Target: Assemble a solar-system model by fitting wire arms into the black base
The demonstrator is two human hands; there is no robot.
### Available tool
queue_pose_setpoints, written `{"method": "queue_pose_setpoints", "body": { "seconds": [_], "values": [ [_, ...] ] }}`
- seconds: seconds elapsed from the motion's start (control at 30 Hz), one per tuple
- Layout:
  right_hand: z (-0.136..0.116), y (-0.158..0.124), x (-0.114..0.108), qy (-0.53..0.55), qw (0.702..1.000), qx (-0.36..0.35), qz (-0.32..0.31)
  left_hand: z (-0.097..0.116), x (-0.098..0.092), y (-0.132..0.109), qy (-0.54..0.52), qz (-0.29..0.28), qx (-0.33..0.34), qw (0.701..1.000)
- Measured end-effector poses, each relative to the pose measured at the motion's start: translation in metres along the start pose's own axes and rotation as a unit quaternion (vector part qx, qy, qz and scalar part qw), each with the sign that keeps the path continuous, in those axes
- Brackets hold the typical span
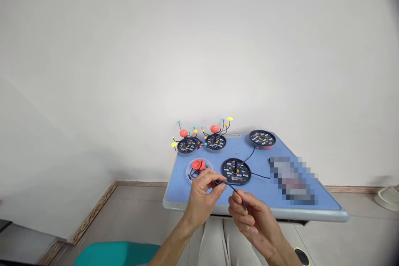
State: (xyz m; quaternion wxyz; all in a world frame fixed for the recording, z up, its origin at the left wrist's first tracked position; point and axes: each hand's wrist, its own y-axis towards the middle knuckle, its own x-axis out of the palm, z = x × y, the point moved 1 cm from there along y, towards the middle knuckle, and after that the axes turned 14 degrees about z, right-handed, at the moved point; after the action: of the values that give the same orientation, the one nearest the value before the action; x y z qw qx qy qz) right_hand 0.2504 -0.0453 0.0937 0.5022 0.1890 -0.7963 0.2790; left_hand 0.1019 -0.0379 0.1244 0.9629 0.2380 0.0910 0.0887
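Above the front edge of the blue table, my left hand (pixel 204 193) pinches one end of a thin black curved rod (pixel 232 187). The rod's other end is held between the thumb and fingers of my right hand (pixel 254 218). Just beyond lies a round black base (pixel 229 178) printed with planets; a short post stands at its middle and two black rods stick out from it. Partly behind my left hand sits a clear round tray (pixel 187 170) with red half-shells (pixel 197 165) and more black rods in it.
Two solar system models with red balls, a left one (pixel 183 133) and a right one (pixel 214 129), stand at the back of the blue table (pixel 199 204). Another round black base (pixel 262 136) is at the back right. A blurred-out flat object (pixel 289 178) lies at the right.
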Motion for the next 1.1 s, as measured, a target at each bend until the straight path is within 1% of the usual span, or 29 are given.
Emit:
{"method": "queue_pose_setpoints", "body": {
  "seconds": [0.17,0.23,0.33,0.43,0.53,0.63,0.7,0.8,0.9,1.0,1.1],
  "values": [
    [0.000,-0.001,-0.005,0.014,0.999,0.030,-0.007,0.005,0.001,-0.001,-0.008,-0.002,0.010,1.000],
    [-0.001,-0.002,-0.005,0.013,0.999,0.038,-0.004,0.006,0.002,-0.002,-0.016,0.001,0.000,1.000],
    [-0.001,-0.003,-0.001,-0.002,0.999,0.034,0.008,0.007,0.004,-0.003,-0.033,0.024,-0.034,0.999],
    [0.000,-0.004,0.004,-0.026,0.999,0.014,0.026,0.006,0.006,-0.002,-0.038,0.043,-0.069,0.996],
    [0.001,-0.003,0.007,-0.060,0.997,-0.014,0.041,0.003,0.005,-0.001,-0.026,0.048,-0.075,0.996],
    [0.000,-0.004,0.007,-0.090,0.993,-0.057,0.049,0.002,0.002,-0.001,-0.029,0.059,-0.077,0.995],
    [-0.004,-0.006,0.008,-0.108,0.988,-0.096,0.055,0.003,-0.003,-0.004,-0.041,0.068,-0.095,0.992],
    [-0.013,-0.014,0.009,-0.148,0.968,-0.182,0.085,0.007,-0.011,-0.013,-0.052,0.064,-0.127,0.988],
    [-0.022,-0.026,0.006,-0.187,0.931,-0.278,0.142,0.013,-0.015,-0.026,-0.066,0.061,-0.142,0.986],
    [-0.022,-0.036,-0.002,-0.215,0.890,-0.351,0.194,0.020,-0.013,-0.036,-0.081,0.072,-0.135,0.985],
    [-0.017,-0.044,-0.008,-0.245,0.855,-0.404,0.215,0.024,-0.008,-0.045,-0.084,0.078,-0.118,0.986]
  ]
}}
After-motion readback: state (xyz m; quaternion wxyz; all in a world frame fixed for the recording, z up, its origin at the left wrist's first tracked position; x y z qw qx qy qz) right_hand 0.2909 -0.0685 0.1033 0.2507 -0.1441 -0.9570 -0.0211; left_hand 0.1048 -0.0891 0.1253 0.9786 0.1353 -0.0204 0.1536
